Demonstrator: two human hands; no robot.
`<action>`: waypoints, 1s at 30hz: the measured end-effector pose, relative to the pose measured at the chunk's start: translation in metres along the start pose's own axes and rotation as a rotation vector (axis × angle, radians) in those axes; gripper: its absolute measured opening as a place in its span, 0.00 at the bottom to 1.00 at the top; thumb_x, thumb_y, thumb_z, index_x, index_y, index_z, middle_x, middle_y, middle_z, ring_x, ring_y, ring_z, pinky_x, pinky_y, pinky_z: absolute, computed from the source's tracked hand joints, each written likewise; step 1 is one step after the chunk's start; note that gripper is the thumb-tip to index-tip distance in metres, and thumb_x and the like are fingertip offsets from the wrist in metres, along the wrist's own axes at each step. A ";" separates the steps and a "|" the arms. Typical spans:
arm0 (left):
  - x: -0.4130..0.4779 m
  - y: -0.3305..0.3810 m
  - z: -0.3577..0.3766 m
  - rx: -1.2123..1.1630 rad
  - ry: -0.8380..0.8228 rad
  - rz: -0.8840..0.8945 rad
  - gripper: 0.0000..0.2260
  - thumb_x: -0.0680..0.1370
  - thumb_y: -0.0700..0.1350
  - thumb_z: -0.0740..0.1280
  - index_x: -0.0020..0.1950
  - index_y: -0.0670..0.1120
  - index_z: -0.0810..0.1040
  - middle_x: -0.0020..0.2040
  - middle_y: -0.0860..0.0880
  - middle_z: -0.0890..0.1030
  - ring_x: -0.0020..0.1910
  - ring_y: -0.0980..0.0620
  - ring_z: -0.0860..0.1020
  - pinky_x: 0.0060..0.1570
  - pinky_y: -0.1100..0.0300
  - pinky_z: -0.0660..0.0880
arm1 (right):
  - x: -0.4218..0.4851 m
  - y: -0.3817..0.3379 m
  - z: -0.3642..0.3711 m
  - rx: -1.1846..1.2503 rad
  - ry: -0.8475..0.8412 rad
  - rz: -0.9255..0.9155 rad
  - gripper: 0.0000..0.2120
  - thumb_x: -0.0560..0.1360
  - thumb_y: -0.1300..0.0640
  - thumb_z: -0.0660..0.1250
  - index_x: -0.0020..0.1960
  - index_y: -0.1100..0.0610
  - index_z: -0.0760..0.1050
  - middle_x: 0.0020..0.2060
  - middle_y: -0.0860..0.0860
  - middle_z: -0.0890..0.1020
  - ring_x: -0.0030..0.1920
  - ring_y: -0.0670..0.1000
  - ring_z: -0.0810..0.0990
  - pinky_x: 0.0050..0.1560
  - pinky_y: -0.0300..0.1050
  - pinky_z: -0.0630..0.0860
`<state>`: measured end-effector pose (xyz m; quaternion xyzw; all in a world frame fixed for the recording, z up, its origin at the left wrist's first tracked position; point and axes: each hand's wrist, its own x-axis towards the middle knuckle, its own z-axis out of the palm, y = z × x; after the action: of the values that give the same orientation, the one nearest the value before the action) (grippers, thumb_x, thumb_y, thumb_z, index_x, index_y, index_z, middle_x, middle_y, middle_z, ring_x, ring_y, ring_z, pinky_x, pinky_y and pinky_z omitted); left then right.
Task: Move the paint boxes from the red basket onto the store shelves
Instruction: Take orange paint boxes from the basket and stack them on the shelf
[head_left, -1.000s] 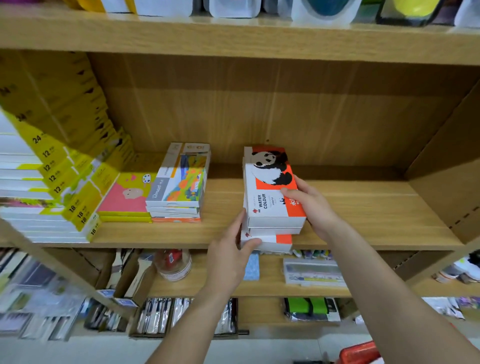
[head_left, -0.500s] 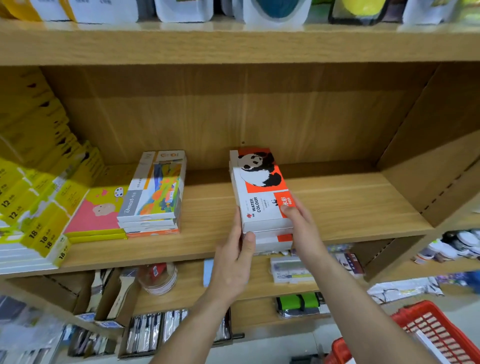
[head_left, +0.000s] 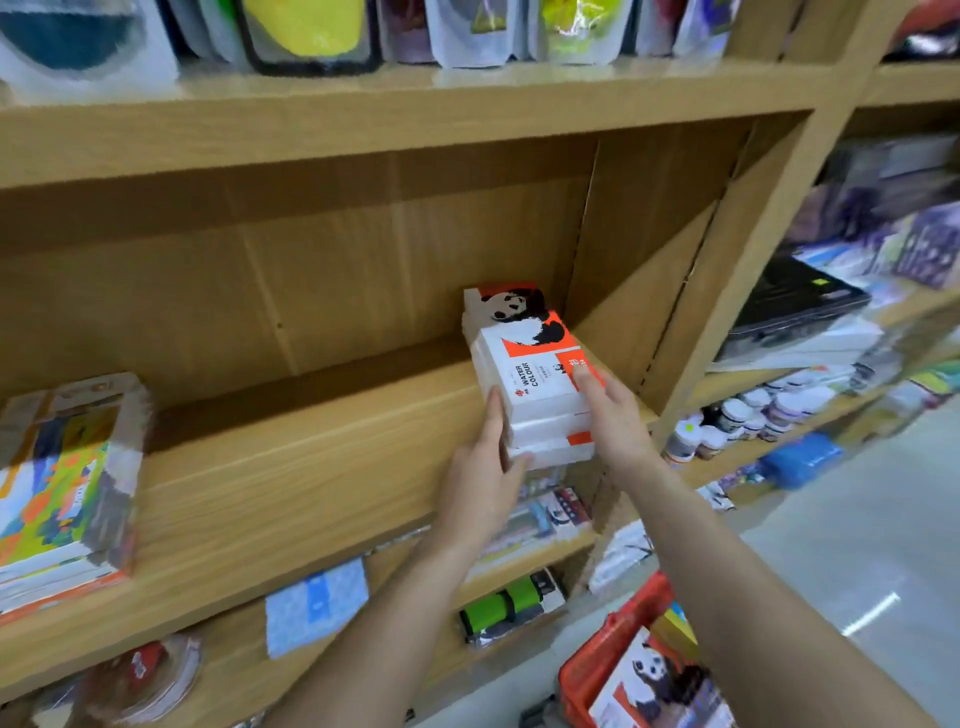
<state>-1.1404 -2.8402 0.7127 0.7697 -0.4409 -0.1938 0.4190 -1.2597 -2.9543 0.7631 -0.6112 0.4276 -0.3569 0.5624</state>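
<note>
As my left hand (head_left: 483, 478) presses flat against the paint boxes (head_left: 530, 374) and my right hand (head_left: 613, 415) lies flat on top, they sit stacked mid-frame on the shelf (head_left: 311, 467); likely stiff, light, slick; grip long edges.

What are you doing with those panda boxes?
A person is stocking a wooden shelf with panda watercolour boxes. The left hand presses flat against the stack's left side, and the right hand rests on its top and right edge, squaring it up. Another panda box waits in the red basket below.
</note>
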 end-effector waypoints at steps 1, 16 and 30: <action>0.008 0.003 0.006 0.007 0.012 0.006 0.41 0.80 0.50 0.70 0.80 0.68 0.43 0.60 0.49 0.85 0.52 0.48 0.84 0.54 0.46 0.81 | 0.003 0.003 -0.005 -0.029 0.059 -0.012 0.19 0.80 0.38 0.61 0.59 0.50 0.81 0.48 0.44 0.88 0.44 0.40 0.85 0.44 0.41 0.77; 0.095 0.055 0.070 0.150 0.120 0.031 0.35 0.75 0.53 0.75 0.78 0.47 0.65 0.59 0.40 0.85 0.56 0.37 0.81 0.53 0.49 0.78 | 0.023 0.046 -0.048 -0.344 0.015 -0.062 0.25 0.83 0.55 0.60 0.80 0.52 0.66 0.73 0.46 0.75 0.68 0.44 0.74 0.67 0.42 0.69; 0.079 0.054 0.049 0.003 -0.012 0.051 0.28 0.83 0.54 0.63 0.82 0.54 0.59 0.70 0.46 0.78 0.68 0.45 0.75 0.68 0.45 0.73 | -0.035 0.095 -0.088 -0.616 0.086 -0.096 0.19 0.81 0.56 0.63 0.72 0.55 0.73 0.65 0.50 0.77 0.67 0.53 0.75 0.66 0.55 0.75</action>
<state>-1.1582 -2.9439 0.7345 0.7576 -0.4632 -0.1868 0.4202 -1.3651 -2.9560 0.6798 -0.7566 0.5098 -0.2623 0.3144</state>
